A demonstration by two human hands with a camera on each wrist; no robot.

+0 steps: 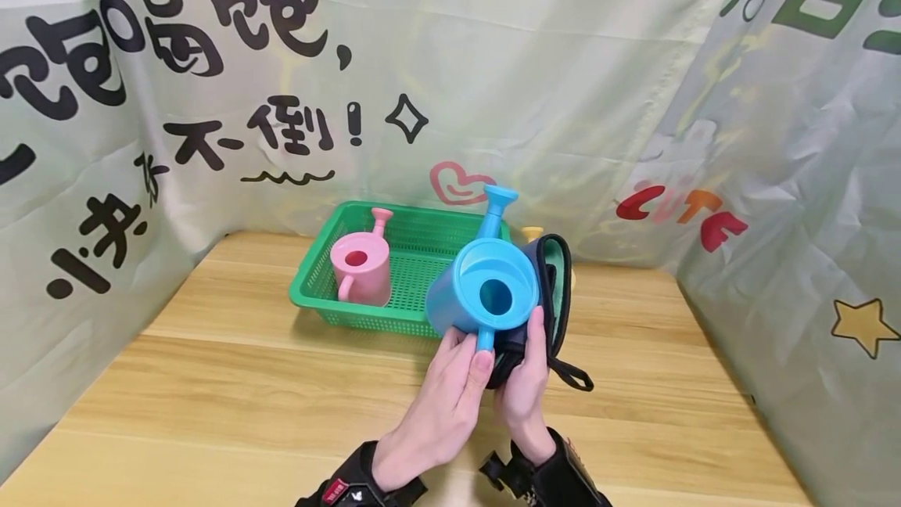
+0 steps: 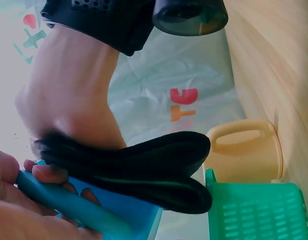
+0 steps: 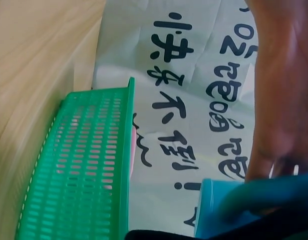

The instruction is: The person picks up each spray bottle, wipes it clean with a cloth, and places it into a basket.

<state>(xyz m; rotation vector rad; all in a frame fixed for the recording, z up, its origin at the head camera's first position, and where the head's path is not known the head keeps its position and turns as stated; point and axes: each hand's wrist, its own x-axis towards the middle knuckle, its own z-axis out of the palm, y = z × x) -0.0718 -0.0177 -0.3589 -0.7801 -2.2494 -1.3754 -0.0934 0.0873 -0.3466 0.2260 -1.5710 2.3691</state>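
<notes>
A blue watering can (image 1: 486,284) is held up over the green basket's front right corner, its spout pointing away and its top tilted towards me. My left hand (image 1: 445,393) grips its handle; in the left wrist view the fingers curl round that handle (image 2: 69,200). My right hand (image 1: 524,393) holds a folded dark cloth (image 1: 556,288) with teal inside, black trim and a hanging loop against the can's right side. Some right fingers are hidden behind the cloth and can. A pink watering can (image 1: 366,272) stands in the left part of the green basket (image 1: 404,325).
Behind the cloth, mostly hidden in the head view, a yellow watering can (image 2: 248,155) stands on the wooden table (image 1: 281,405), right of the basket. Printed fabric walls (image 1: 598,84) enclose the table at the back and both sides.
</notes>
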